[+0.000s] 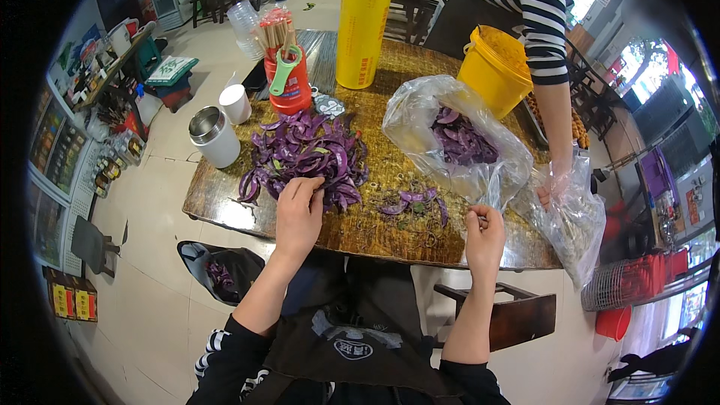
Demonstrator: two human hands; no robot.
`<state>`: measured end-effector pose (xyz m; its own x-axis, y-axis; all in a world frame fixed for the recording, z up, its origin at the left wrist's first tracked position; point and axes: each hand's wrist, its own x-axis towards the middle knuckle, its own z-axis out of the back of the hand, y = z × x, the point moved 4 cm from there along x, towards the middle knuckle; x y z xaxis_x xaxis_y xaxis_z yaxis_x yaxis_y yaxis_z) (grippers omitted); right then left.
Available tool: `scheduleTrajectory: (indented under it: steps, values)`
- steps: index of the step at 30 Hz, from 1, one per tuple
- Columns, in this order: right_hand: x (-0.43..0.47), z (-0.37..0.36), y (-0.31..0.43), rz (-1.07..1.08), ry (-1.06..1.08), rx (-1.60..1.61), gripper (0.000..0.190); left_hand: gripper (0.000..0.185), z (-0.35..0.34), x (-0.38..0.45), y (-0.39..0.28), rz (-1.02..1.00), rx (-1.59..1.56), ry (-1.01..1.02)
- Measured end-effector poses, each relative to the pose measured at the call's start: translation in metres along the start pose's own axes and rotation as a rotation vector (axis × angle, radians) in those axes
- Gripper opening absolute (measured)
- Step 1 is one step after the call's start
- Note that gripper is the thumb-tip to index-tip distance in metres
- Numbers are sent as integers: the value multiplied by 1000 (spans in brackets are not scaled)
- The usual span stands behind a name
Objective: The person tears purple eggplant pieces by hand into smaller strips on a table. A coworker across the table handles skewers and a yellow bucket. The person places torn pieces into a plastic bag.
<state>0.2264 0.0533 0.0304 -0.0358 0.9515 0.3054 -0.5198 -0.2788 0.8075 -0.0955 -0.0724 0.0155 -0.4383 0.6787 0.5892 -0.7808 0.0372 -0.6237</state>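
A heap of purple bean pods [315,152] lies on the worn wooden table [360,236]. My left hand [301,211] is at the heap's near edge, fingers bent down against the pods; whether it grips one cannot be told. To the right, my right hand [485,230] has its fingertips drawn together at the near edge of an open clear plastic bag [410,112]; what lies between them is too small to tell. More purple pods [461,138] fill the bag. Between my hands lie a few pods [419,199] among stem scraps.
A yellow bucket [495,73], tall yellow cylinder [365,28], red chopstick container [289,81], white paper cup [235,104] and open white flask [215,138] stand on the table. A co-worker's hand [544,194] is in another plastic bag [574,219]. A black bag [247,264] sits below left.
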Motion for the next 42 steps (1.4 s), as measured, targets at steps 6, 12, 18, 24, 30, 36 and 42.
scheduleTrajectory:
  steps: [6,12,18,24,30,36,42]
  values:
    - [-1,-8,18,34,98,-18,21,17,13,-4,-3,308,-373,-109]
    - [4,-50,23,294,202,-4,35,18,12,-9,-1,629,-917,-71]
    - [-12,-57,39,511,384,-12,19,19,5,-23,-10,817,-1176,-1]
    - [-1,-48,37,421,269,-92,7,26,-6,-35,-25,901,-1334,131]
    - [-8,1,36,301,184,-268,6,28,-10,-37,-39,949,-1396,213]
    - [-27,-7,79,185,250,-21,14,29,-15,-38,-51,964,-1392,273]
    - [-59,-81,79,-298,568,792,24,28,-23,-44,-63,902,-1430,353]
